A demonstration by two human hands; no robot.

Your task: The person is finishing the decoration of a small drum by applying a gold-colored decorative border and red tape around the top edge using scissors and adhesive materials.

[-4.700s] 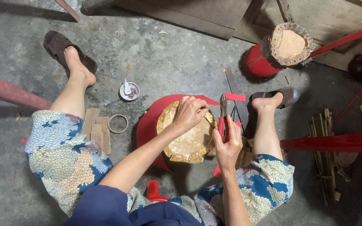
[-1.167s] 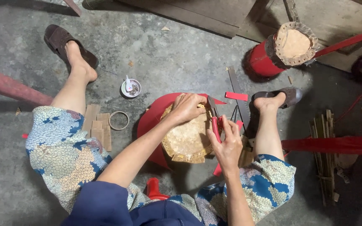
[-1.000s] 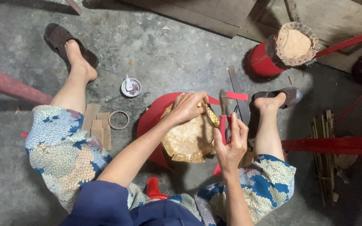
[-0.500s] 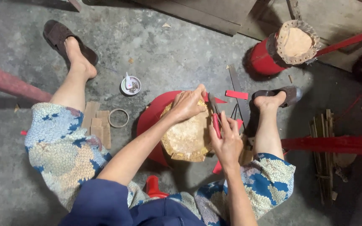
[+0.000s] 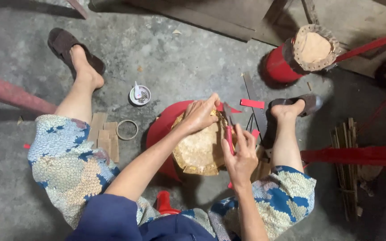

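Pliers at the drum's rim

The left hand pinches the far edge of the hide stretched over a red drum between the knees. The right hand is closed on red-handled pliers beside those fingers; a slip could nip them or tear the hide

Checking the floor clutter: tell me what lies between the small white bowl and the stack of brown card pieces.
In the head view, a pale ring lies on the concrete between the small white bowl and the card pieces.
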